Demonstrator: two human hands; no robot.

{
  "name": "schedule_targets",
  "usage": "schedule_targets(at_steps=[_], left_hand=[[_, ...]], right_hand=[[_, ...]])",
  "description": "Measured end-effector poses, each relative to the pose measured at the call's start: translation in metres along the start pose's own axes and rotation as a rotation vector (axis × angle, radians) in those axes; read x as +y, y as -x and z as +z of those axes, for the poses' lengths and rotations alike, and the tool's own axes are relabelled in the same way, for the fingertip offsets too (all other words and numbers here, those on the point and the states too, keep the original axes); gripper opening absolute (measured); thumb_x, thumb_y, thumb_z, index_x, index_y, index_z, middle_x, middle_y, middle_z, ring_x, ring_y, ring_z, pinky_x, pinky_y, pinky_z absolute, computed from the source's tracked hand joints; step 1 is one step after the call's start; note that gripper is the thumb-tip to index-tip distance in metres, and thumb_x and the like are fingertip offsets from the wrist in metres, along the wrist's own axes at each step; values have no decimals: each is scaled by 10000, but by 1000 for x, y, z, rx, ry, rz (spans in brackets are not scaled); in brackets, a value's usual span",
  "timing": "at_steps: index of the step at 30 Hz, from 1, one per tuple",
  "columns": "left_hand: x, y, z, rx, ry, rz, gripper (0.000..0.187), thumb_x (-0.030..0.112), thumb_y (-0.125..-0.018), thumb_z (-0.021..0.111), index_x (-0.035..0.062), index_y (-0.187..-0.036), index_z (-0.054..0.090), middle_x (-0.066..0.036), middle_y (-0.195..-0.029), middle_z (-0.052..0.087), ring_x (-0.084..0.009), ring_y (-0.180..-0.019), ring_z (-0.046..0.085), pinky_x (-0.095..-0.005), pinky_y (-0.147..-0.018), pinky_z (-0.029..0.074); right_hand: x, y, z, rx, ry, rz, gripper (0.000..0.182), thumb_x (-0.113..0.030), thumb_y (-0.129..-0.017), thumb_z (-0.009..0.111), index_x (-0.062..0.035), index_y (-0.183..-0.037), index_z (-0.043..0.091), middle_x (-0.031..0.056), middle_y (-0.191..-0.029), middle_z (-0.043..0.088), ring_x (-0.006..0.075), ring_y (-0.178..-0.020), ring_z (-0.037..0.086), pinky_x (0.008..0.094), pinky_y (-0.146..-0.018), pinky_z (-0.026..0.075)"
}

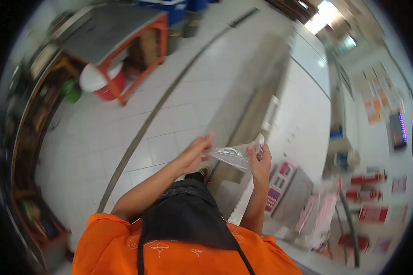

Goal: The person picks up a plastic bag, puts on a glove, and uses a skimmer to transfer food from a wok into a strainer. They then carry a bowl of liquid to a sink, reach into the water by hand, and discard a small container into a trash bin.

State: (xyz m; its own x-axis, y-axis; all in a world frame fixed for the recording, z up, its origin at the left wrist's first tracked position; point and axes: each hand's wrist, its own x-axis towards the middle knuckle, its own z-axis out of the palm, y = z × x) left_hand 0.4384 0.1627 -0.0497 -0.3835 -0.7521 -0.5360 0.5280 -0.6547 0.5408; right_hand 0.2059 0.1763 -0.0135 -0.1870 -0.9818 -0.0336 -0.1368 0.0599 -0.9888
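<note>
A clear plastic bag (pixel 233 155) is stretched between my two hands, in front of my body and beside the white counter. My right hand (pixel 260 161) is closed on its wider end, thumb and fingers pinching the film, with a crumpled part rising above them. On the other side my left hand (pixel 195 153) holds the narrow end, slightly blurred, with some fingers raised. I see nothing inside the bag. Below my hands is a black apron (pixel 183 220) over an orange shirt (pixel 110 243).
To the right runs a white counter (pixel 303 119), bearing a purple-and-white object (pixel 279 188), a grey panel (pixel 294 195) and pink-and-white plastic packaging (pixel 321 213). An orange-framed table (pixel 110 30) stands at upper left near a red bucket (pixel 108 89). A dark strip (pixel 153 112) crosses the tiled floor.
</note>
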Motion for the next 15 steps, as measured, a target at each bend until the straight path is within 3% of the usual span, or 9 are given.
schedule_targets(at_steps=[1, 3, 7, 9, 10, 11, 13, 15], left_hand=[[-2, 18, -25, 47, 41, 63, 338, 303, -947, 588, 87, -1184, 480, 16, -1001, 526, -80, -837, 480, -308, -716, 426], [2, 54, -67, -210, 178, 174, 368, 353, -932, 604, 76, -1161, 523, 11, -964, 551, -81, -795, 491, -274, -695, 417], [29, 139, -137, 52, 29, 416, 392, 357, -909, 637, 46, -1135, 560, -4, -926, 583, -90, -787, 536, -266, -719, 443], [34, 168, -193, 178, 17, 364, 330, 277, -891, 673, 18, -1076, 584, -11, -879, 604, -105, -792, 580, -269, -784, 476], [34, 181, -216, 204, 46, 409, 291, 174, -884, 676, 38, -1113, 560, -29, -1018, 612, -126, -940, 594, -285, -908, 466], [34, 198, -225, 227, 53, 437, 291, 174, -884, 676, 38, -1113, 560, -29, -1018, 612, -126, -940, 594, -285, -908, 466], [35, 226, -243, 187, 356, 685, 262, 148, -898, 650, 51, -1115, 541, -60, -1088, 588, -147, -994, 578, -306, -920, 469], [34, 245, -270, 156, 384, 772, 268, 113, -902, 630, 54, -1138, 519, -89, -1146, 564, -182, -1065, 559, -347, -967, 461]], right_hand=[[-3, -1, 34, -86, -3, -19, 295, -269, -890, 682, -48, -1015, 533, -13, -790, 611, 52, -635, 537, 201, -579, 428], [-4, 1, 105, -203, -154, 1, 290, -280, -896, 672, -53, -1014, 534, -2, -820, 622, 61, -629, 539, 203, -573, 423], [-28, 25, 221, -473, -105, 247, 243, -278, -934, 613, -65, -1001, 519, 39, -850, 638, 76, -674, 551, 228, -569, 435], [-23, 37, 274, -588, -59, 249, 214, -252, -949, 587, -64, -1002, 502, 65, -868, 652, 99, -714, 581, 252, -597, 469], [-19, 46, 300, -662, -59, 227, 213, -242, -957, 569, -52, -1015, 491, 93, -945, 657, 118, -770, 600, 258, -645, 488], [-15, 55, 323, -728, -61, 206, 212, -231, -966, 551, -41, -1027, 480, 122, -1021, 662, 137, -826, 618, 264, -693, 507], [-6, 72, 370, -822, -141, 179, 217, -219, -974, 533, -27, -1051, 470, 151, -1114, 633, 154, -896, 615, 272, -753, 507], [-1, 87, 411, -888, -226, 154, 223, -208, -982, 514, -13, -1075, 461, 179, -1206, 603, 172, -966, 611, 279, -813, 508]])
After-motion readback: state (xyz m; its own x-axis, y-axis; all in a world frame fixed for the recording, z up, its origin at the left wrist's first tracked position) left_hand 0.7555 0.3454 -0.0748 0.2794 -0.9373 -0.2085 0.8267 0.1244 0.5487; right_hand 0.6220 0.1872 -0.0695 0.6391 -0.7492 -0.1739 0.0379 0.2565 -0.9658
